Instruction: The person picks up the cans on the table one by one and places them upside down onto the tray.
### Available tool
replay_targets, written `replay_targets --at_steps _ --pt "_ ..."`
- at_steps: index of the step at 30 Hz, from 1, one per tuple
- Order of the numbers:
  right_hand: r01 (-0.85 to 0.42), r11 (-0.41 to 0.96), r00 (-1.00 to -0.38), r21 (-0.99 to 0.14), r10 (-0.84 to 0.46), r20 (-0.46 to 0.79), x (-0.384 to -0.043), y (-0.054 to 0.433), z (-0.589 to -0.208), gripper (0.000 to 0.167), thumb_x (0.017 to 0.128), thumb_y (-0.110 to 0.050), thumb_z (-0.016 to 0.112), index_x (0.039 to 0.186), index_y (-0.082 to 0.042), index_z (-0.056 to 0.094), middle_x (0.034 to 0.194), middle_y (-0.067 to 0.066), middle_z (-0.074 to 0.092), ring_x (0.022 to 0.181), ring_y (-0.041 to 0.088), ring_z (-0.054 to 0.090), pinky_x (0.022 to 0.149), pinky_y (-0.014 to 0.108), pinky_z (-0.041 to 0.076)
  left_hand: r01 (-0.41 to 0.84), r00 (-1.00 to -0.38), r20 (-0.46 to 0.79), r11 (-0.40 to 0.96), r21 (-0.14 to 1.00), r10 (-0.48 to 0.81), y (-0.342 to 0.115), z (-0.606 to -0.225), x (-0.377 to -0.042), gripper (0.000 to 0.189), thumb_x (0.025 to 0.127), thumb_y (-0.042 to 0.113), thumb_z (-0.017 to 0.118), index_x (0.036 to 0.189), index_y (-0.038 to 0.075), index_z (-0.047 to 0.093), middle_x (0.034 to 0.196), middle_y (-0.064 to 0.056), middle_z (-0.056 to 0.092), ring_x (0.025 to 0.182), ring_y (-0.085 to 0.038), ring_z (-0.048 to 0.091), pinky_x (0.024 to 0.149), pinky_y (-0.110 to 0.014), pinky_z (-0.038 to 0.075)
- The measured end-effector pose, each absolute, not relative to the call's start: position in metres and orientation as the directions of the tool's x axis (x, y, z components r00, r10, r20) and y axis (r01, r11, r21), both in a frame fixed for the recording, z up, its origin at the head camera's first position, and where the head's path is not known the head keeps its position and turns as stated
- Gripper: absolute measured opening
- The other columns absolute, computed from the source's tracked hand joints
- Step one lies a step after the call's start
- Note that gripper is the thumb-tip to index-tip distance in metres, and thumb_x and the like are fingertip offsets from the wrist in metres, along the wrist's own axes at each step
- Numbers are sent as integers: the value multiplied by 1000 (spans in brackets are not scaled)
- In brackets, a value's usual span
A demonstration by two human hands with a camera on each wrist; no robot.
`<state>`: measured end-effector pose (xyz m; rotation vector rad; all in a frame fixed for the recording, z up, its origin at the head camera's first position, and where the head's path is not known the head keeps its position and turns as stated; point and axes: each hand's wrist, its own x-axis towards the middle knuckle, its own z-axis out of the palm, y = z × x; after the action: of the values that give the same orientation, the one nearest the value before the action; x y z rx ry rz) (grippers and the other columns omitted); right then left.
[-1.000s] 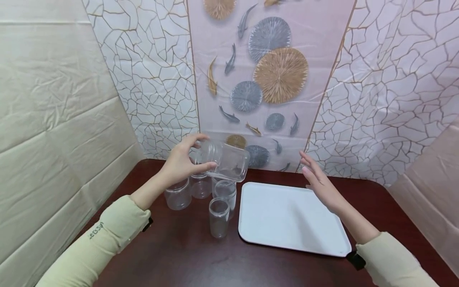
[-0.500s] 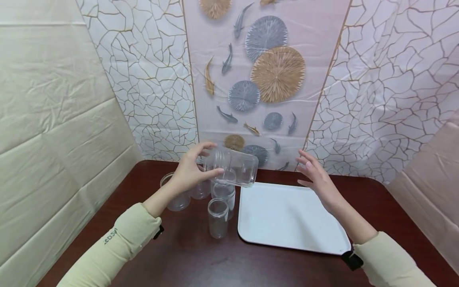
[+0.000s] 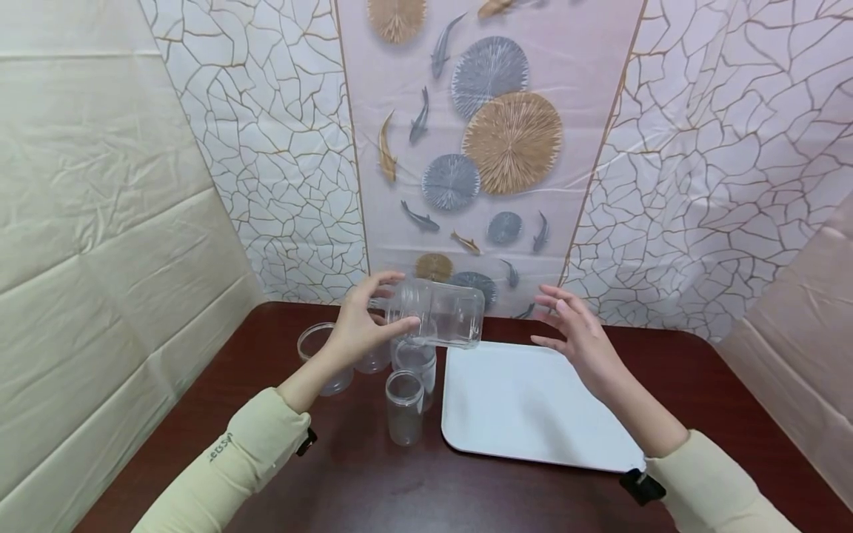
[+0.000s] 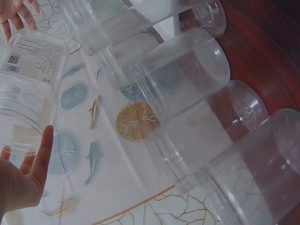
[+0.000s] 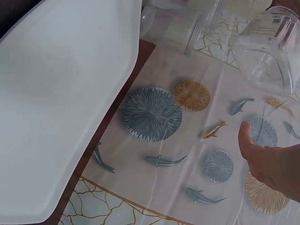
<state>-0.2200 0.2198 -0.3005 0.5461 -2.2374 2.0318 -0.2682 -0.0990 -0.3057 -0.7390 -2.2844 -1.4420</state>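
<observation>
A clear plastic jar (image 3: 455,317) lies on its side in the air, its base turned to the right. My left hand (image 3: 356,326) grips it near the mouth end, thumb below and fingers above. In the left wrist view, the jar (image 4: 33,79) carries a printed label with a barcode. My right hand (image 3: 580,340) hovers to the right of the jar, apart from it, with fingers spread and slightly bent, holding nothing. Below and between the hands lies a white tray (image 3: 526,414) on the table.
Several clear jars stand upright on the dark red table (image 3: 346,459) left of the tray: a small narrow jar (image 3: 405,420) in front and a wider jar (image 3: 333,381) farther left. A patterned cloth (image 3: 460,244) hangs behind the table.
My left hand has carried the jar to the right and slightly down, bringing its base over the tray's far left corner. The right hand has shifted left, towards the jar.
</observation>
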Motion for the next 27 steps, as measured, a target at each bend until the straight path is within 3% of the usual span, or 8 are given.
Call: replay_targets --at_steps 4,9,17,27 --pt "-292 25 -933 -956 -227 279 -220 218 -301 40 103 -35 31 139 -17 36 127 -8 44 116 3 48 88 24 52 550 -834 501 301 779 229 -101 -309 -268 64 73 16 81 129 14 50 129 -12 53 114 -30 55 76 -44 56" --pt "-276 -3 -930 -961 -250 268 -221 218 -305 32 104 -32 29 133 -25 40 126 -8 44 116 5 49 87 25 52 532 -844 479 269 803 240 -100 -315 -269 62 75 13 78 130 14 49 130 -12 52 115 -30 55 77 -40 56" --pt "-265 -6 -925 -964 -280 256 -223 211 -309 36 104 -33 28 137 -21 37 128 -6 44 119 9 48 89 30 52 491 -864 438 216 844 249 -98 -325 -267 64 76 12 77 132 16 47 134 -10 51 119 -29 51 78 -34 56" --pt "-243 -12 -924 -970 -301 236 -224 204 -313 36 104 -33 27 137 -23 36 127 -7 43 121 13 45 89 30 51 505 -849 465 127 854 252 -87 -335 -265 62 77 7 74 132 10 46 140 -9 45 123 -33 48 83 -40 55"
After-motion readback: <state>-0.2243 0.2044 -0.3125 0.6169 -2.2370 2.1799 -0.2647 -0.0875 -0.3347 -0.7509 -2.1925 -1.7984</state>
